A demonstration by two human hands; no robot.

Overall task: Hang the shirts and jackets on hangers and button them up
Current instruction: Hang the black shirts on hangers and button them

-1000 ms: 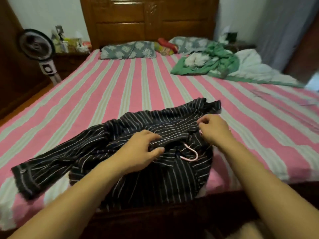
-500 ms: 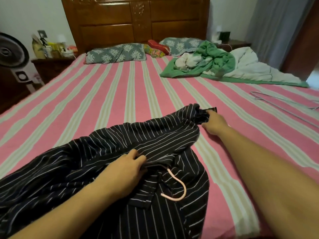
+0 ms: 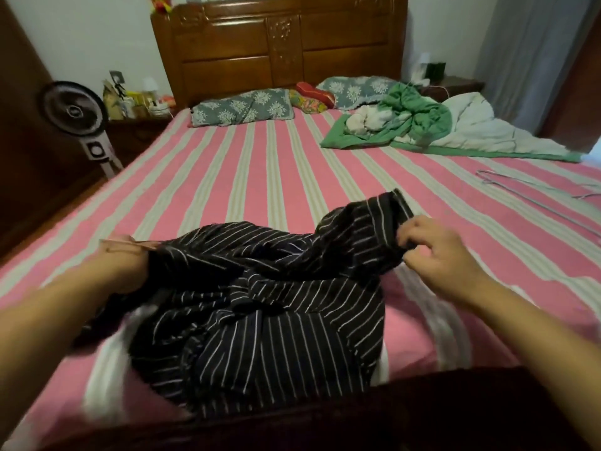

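Shirt (image 3: 260, 297), bunched at the bed's (image 3: 260, 177) near edge, now stretched wider than 0.5 s ago, left hand (image 3: 123, 265) and right hand (image 3: 435, 252) each gripping fabric; pink hanger hook no longer visible, buttoning not begun.

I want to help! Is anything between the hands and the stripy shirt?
No, nothing is in the way. The left hand and right hand both already grip the striped shirt on the bed. A wire hanger lies farther right.
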